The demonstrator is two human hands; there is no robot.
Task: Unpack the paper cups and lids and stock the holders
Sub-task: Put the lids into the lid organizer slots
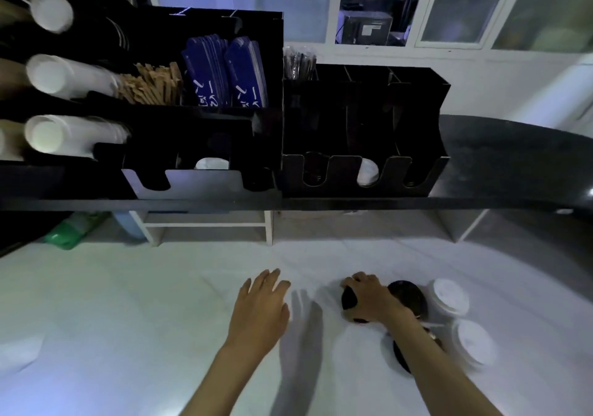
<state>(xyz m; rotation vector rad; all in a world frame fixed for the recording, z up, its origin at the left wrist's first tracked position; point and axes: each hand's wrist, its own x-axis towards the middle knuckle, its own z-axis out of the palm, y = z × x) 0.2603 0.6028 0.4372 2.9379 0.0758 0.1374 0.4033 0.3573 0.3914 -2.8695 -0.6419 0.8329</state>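
My right hand [369,296] curls over a stack of black lids [349,298] on the white-covered counter [128,319]. More black lids [409,296] lie just right of it, and another black stack [401,359] is partly hidden under my right forearm. Two stacks of white lids [449,295] [475,345] sit further right. My left hand [261,306] hovers flat over the cloth with fingers spread, holding nothing. On the black shelf stands a black lid holder [365,171] with one white lid [367,173] in a slot. White paper cups [51,73] stick out of the cup holder at left.
A black organiser [205,101] holds wooden stirrers [150,83], blue sleeves [224,72] and one white lid [211,163] low in front. Wrapped straws [298,62] stand in the right holder. A green bottle [73,227] lies under the shelf.
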